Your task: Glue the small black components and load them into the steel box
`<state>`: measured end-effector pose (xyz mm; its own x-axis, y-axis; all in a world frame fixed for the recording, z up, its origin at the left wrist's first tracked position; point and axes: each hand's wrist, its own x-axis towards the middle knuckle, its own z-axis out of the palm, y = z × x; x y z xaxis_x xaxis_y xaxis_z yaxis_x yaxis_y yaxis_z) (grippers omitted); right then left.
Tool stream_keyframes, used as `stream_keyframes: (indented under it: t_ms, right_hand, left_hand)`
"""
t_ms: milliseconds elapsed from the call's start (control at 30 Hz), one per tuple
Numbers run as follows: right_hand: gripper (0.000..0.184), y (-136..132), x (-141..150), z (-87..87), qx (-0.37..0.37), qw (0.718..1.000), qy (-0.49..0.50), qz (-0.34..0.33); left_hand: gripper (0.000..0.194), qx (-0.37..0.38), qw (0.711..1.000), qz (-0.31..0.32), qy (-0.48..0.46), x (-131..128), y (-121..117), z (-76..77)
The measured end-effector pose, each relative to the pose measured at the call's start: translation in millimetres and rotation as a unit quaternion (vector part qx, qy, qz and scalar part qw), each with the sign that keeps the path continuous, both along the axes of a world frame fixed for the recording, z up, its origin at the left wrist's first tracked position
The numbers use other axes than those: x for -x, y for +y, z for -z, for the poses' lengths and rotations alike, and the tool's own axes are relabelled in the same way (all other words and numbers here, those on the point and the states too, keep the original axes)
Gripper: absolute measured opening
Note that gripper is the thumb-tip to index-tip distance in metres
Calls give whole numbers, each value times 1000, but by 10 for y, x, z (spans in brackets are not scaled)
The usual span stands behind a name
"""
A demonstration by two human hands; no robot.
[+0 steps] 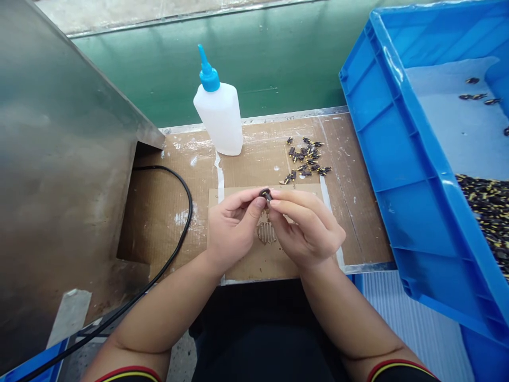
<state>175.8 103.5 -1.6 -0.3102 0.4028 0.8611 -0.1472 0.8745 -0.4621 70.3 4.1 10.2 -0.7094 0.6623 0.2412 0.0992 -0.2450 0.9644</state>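
My left hand and my right hand meet above a small cardboard sheet, pinching a small dark component between their fingertips. Its lower part is hidden by my fingers. Just below the fingertips, a grid-like patch of marks lies on that sheet. A loose pile of small black components with yellow pins lies just beyond my hands on the cardboard-covered bench. A white glue bottle with a blue nozzle stands farther left of the pile.
A blue plastic crate on the right holds a heap of similar components and several loose ones on a pale liner. A black cable curves across the bench's left side beside a steel panel. A green wall rises behind.
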Motion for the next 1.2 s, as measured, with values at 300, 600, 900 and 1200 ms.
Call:
stream_keyframes:
  t_ms: [300, 600, 900, 1200]
  right_hand:
    - [34, -10, -23, 31, 10, 1000, 5, -17]
    - [25, 2, -4, -24, 1, 1000, 3, 14]
    - [15, -41, -12, -41, 275, 961, 7, -35]
    - [13, -12, -29, -103, 325, 939, 20, -106]
  left_hand:
    - [17, -18, 999, 31, -22, 24, -8, 56]
    - [19, -12, 996, 61, -62, 48, -4, 80]
    - [23, 3, 999, 42, -6, 43, 19, -9]
    - [11, -21, 998, 41, 52, 69, 30, -43]
